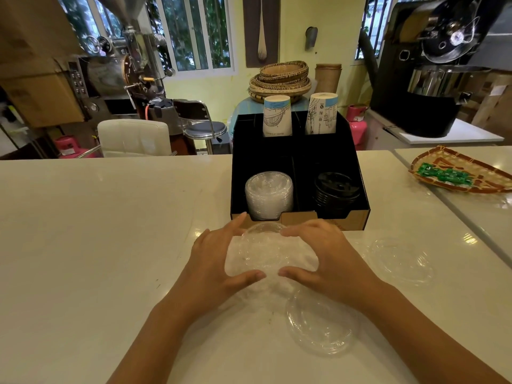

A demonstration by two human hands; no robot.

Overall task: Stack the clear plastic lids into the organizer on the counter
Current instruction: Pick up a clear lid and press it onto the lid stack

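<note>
Your left hand (219,261) and right hand (318,256) cup a lid stack (266,250) between them; square its edges, then lift it level onto the lids in the organizer (357,217).

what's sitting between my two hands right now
In the head view, a small stack of clear lids sits between your left hand and right hand, cupped from both sides.

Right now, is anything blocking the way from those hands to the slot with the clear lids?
Nothing visible. The left hand and right hand cup clear lids just before the organizer; its clear-lid stack sits in the open front-left slot.
</note>
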